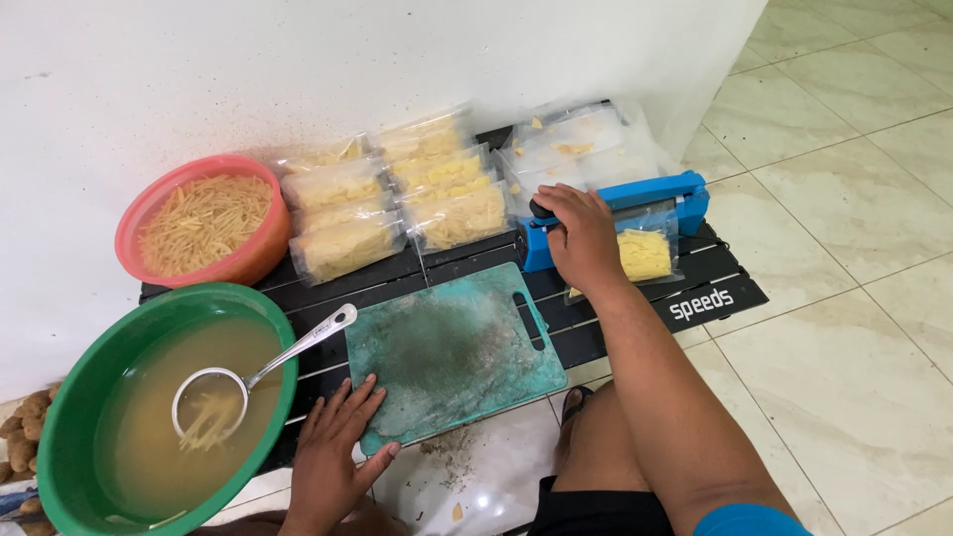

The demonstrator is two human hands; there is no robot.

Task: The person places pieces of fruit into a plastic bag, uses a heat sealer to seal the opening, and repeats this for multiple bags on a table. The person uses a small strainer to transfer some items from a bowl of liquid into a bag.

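Note:
My right hand [581,238] presses down on the black handle of a blue heat sealer [655,199]. A clear bag of yellow potato strips [645,255] lies with its mouth under the sealer bar. My left hand [333,452] rests flat, fingers spread, on the near left corner of a worn green cutting board [457,347]. Both sit on a low black slatted table [715,288].
Several sealed bags of strips [397,199] are stacked at the table's back, with empty clear bags [586,139] beside them. A red bowl of strips [204,223] and a green basin of cloudy water [89,397] holding a metal skimmer [248,382] stand left. Potatoes [20,437] lie far left. Tiled floor lies right.

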